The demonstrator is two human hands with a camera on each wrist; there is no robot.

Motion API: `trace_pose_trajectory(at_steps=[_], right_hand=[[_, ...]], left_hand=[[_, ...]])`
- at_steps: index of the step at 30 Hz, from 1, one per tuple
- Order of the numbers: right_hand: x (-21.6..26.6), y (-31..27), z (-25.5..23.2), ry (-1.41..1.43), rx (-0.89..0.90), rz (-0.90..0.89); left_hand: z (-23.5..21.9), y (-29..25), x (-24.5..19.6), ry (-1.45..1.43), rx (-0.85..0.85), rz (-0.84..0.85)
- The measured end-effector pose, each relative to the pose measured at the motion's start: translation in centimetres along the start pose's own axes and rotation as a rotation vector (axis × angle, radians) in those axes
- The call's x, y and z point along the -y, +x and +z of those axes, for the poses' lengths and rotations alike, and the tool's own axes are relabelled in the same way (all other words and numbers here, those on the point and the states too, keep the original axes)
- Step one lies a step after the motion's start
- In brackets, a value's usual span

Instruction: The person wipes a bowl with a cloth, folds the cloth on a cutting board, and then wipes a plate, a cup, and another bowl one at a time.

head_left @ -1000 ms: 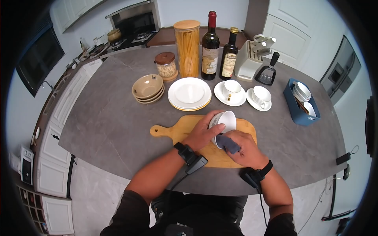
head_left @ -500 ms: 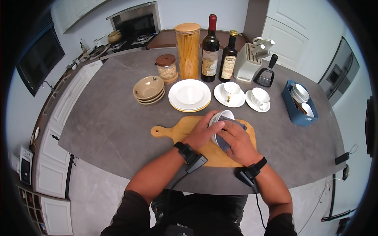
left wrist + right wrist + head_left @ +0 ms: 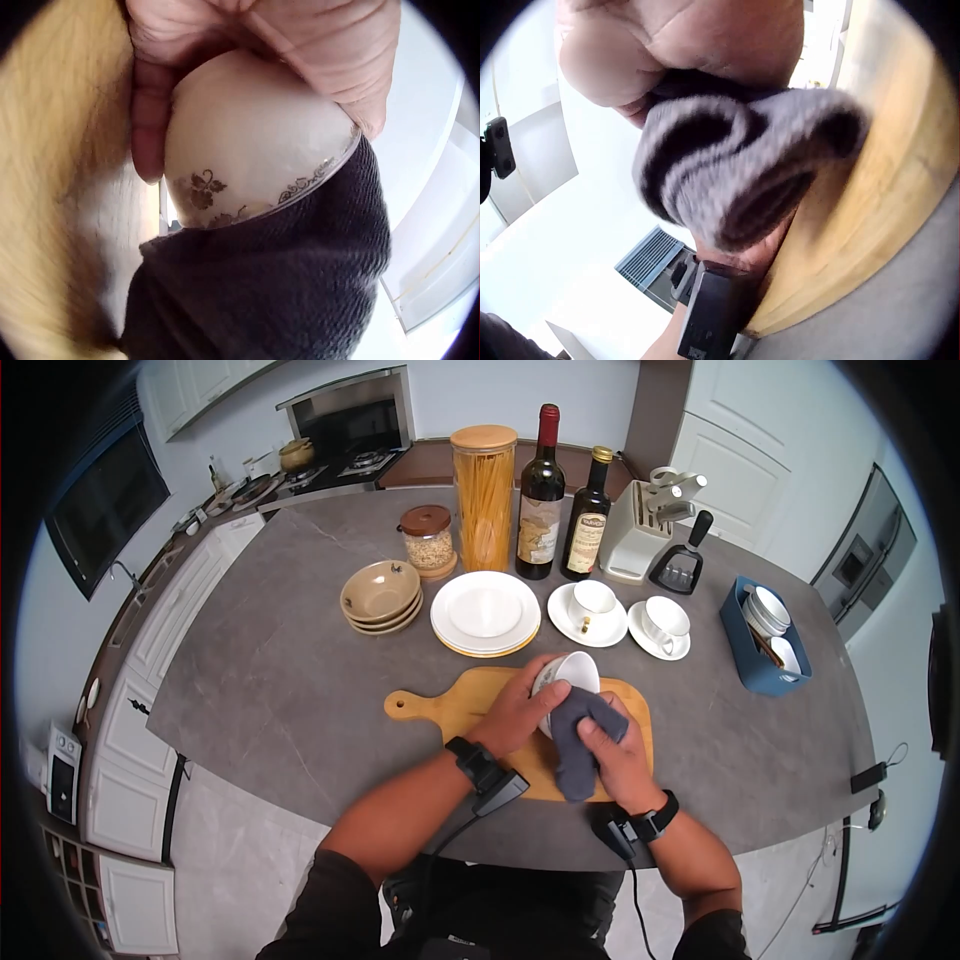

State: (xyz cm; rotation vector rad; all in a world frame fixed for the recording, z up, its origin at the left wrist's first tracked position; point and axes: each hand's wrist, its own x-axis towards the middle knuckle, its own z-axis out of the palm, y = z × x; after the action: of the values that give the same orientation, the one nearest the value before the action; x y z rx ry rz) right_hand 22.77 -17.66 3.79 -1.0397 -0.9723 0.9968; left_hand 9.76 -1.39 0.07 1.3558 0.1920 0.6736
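A white bowl [image 3: 580, 669] with a dark floral pattern along its outside rim is tilted above the wooden cutting board [image 3: 470, 695]. My left hand [image 3: 515, 710] grips it from the left, thumb at the rim and fingers round the outer wall. In the left wrist view the bowl's patterned side [image 3: 247, 150] shows below the palm. My right hand [image 3: 622, 758] pinches a dark grey cloth [image 3: 575, 745] under its thumb. The cloth lies over the near right part of the bowl's rim and hangs down toward the board. In the right wrist view the folded cloth [image 3: 727, 165] hangs under the hand.
Behind the board stand brown bowls [image 3: 380, 592], stacked white plates [image 3: 485, 605] and two cups on saucers [image 3: 592, 600]. Farther back are a pasta jar [image 3: 484, 500], an oats jar [image 3: 428, 540], bottles [image 3: 541, 510] and a knife block [image 3: 636, 530]. A blue bin [image 3: 765, 670] holds dishes at right.
The right hand has drawn back from inside the bowl toward its near right side, and more of the cloth now hangs out, spread over the rim. The left hand keeps its hold.
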Motion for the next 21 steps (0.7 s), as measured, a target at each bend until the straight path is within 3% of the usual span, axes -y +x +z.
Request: trace_pose_trajectory(at_steps=[3, 5, 7, 9, 12, 16, 20, 21], right_hand=[[0.5, 0.1, 0.7, -0.190, 0.102, -0.117], [0.2, 0.8, 0.1, -0.733, 0.249, -0.493], [0.0, 1.1, -1.0, -0.749, 0.272, -0.496], [0.1, 1.4, -2.2, -1.042, 0.334, -0.620], [1.4, 1.6, -2.2, -1.168, 0.331, -0.768], [1.4, 2.1, -3.0, -1.206, 0.341, -0.831], [0.4, 2.1, -3.3, -1.096, 0.320, -0.832], [0.0, 2.0, -3.5, -1.054, 0.321, -0.847]], left_hand=[[-0.2, 0.0, -0.3, -0.025, -0.035, -0.021], [-0.2, 0.1, -0.4, -0.044, -0.042, -0.030], [-0.2, 0.2, -0.1, -0.036, -0.075, -0.036], [-0.5, 0.6, 0.5, -0.066, -0.104, -0.061], [-0.6, 0.9, 0.6, -0.231, -0.134, -0.137], [-0.5, 1.0, -0.8, -0.454, -0.105, -0.205], [-0.3, 0.6, -0.4, -0.468, -0.162, -0.228], [-0.9, 0.7, 0.8, -0.354, -0.133, -0.162]])
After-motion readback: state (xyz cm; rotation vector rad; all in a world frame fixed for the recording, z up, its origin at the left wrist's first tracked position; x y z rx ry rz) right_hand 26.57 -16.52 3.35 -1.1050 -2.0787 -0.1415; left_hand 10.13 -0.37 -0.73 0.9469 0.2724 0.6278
